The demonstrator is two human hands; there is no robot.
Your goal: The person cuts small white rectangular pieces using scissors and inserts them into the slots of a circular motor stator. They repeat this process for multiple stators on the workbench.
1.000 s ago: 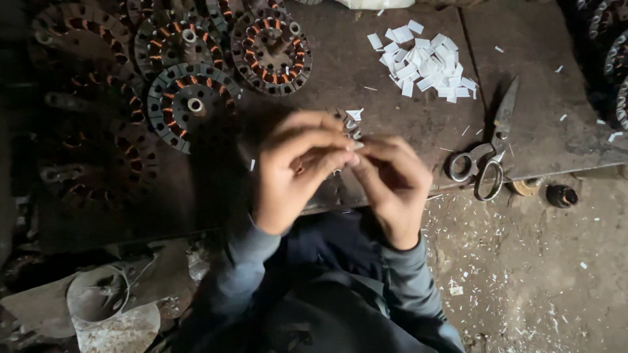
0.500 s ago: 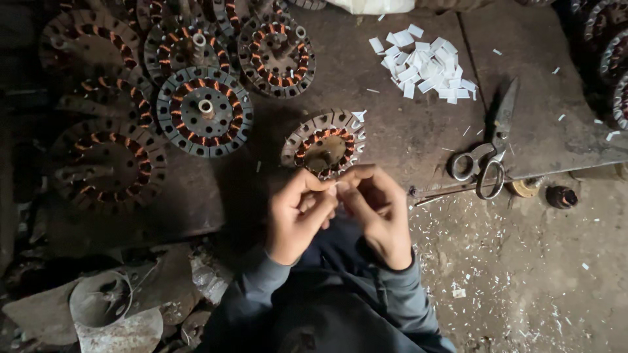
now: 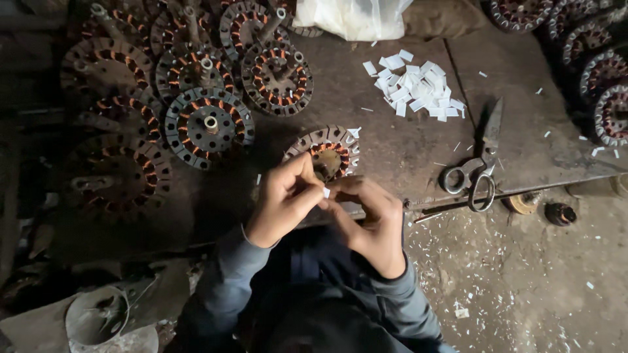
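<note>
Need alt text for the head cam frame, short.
Seen from above, a person's left hand and right hand pinch a small white paper slip together just in front of a round copper-wound stator on a dark workbench. More stators, a pile of white slips and scissors lie around.

Pinching a small white paper slip (image 3: 326,192) between left hand (image 3: 282,204) and right hand (image 3: 371,222), just below a wound stator (image 3: 325,152) on the workbench (image 3: 392,150).
</note>
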